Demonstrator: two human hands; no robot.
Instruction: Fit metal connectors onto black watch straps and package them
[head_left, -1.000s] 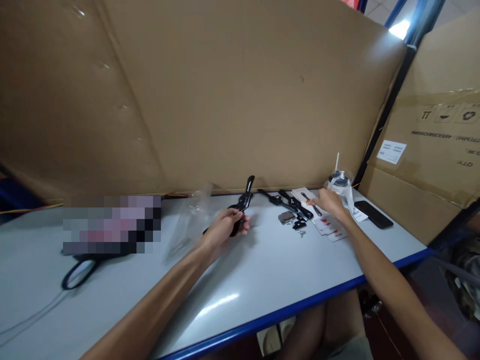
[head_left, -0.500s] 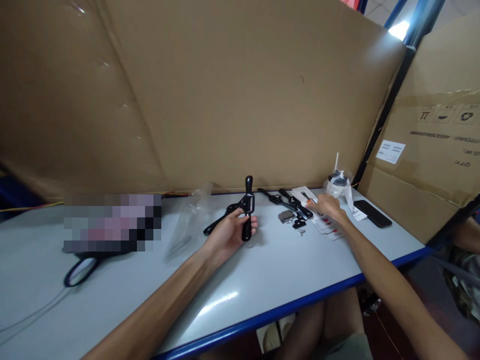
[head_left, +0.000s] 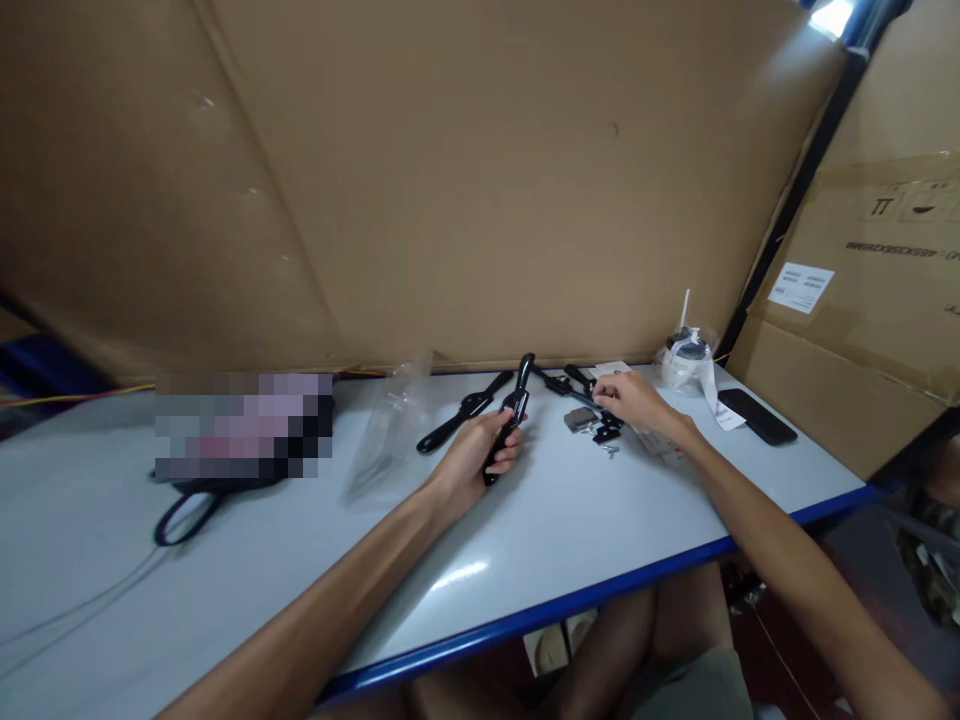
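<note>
My left hand is closed round a black handled tool that points up and away over the white table. A second black handle lies on the table just behind it. My right hand reaches over a cluster of small black parts and a grey block; its fingers are curled, pinching a thin dark piece. More black handles lie behind that hand.
A clear plastic bag lies left of the tool. A black phone and a bagged round item sit at the right end. A dark cable loop lies at the left. Cardboard sheets wall the back; a cardboard box stands right.
My right hand has moved left from the printed cards onto the small black parts. My left hand has tilted the black tool and gripped it more tightly. The view shifted slightly.
</note>
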